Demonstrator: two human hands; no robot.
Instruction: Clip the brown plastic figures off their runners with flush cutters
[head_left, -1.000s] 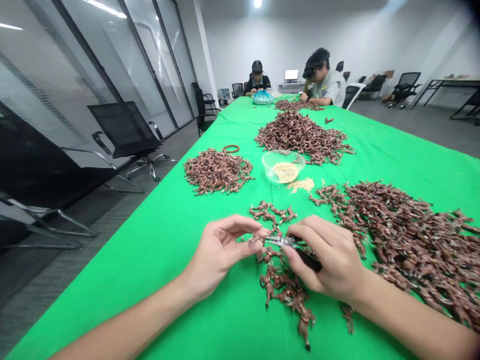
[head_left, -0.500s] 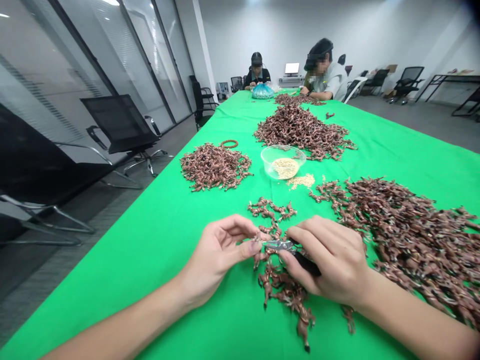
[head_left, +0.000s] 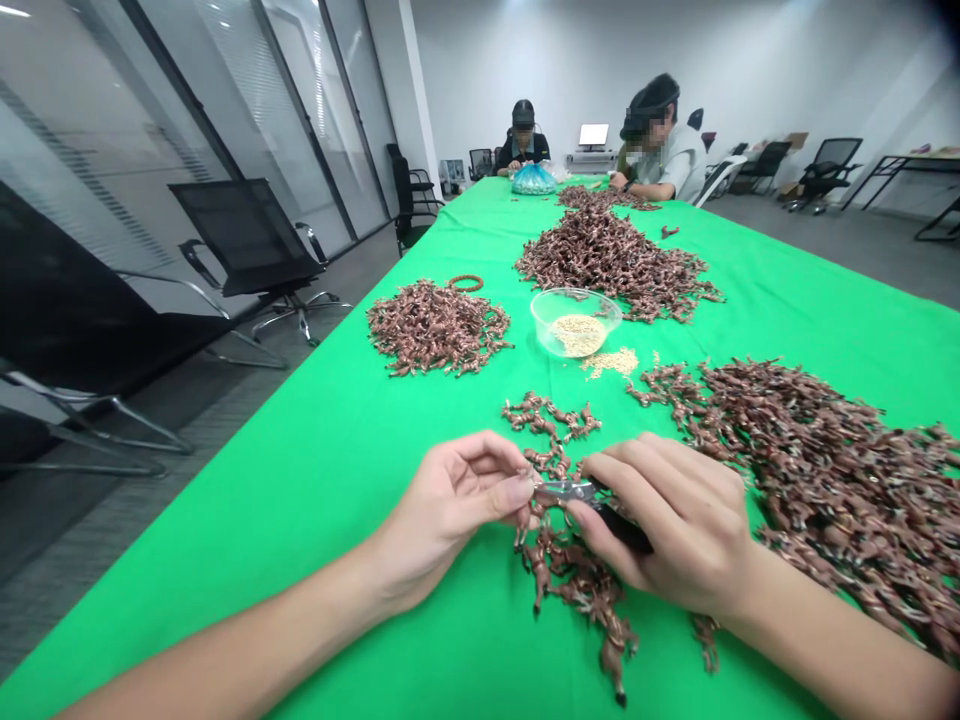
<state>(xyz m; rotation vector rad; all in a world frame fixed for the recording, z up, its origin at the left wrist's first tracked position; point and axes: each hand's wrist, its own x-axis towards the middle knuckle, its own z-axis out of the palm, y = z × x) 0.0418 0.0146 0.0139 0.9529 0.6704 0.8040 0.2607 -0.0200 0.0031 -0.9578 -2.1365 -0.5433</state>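
My left hand (head_left: 457, 505) pinches a small brown figurine (head_left: 525, 515) between thumb and fingers. My right hand (head_left: 667, 520) is closed round black-handled pliers (head_left: 577, 492), whose metal jaws meet the figurine at my left fingertips. Both hands hover just above a green tablecloth (head_left: 360, 440). Below them lies a small cluster of brown figurines (head_left: 581, 590). A few more figurines (head_left: 551, 415) lie just beyond my hands.
A large heap of figurines (head_left: 817, 470) spreads at my right. Further heaps lie at the left (head_left: 435, 328) and centre back (head_left: 615, 262). A clear bowl (head_left: 576, 322) holds pale beads, with spilled beads (head_left: 609, 362) beside it. Two people sit at the far end. Black chairs (head_left: 247, 250) stand left.
Both hands keep their grip and stay close together. The view has shifted slightly; the pliers' jaws remain at the figurine.
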